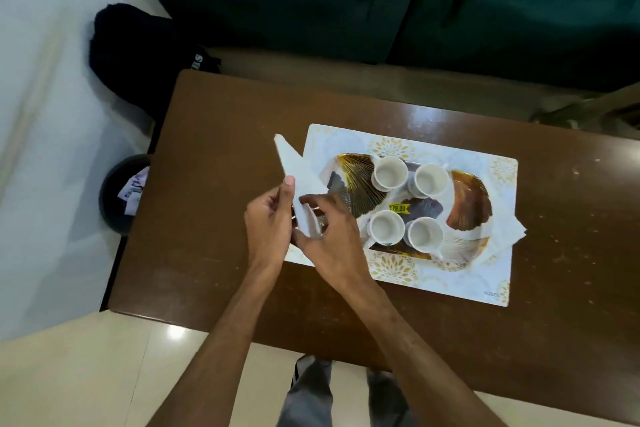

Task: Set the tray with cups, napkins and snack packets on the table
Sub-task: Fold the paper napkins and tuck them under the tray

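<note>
Pinching a folded white paper napkin [295, 166] with my left hand [268, 222] and right hand [329, 243], its long axis pointing toward the frame's upper left.

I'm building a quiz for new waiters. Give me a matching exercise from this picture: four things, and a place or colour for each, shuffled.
1 cups
2 napkin
3 price sticker
4 bin

A yellow, on the tray
B on the floor beside the table
C white, four of them
D held in the left hand and right hand

Pairs: 1-C; 2-D; 3-A; 4-B
</note>
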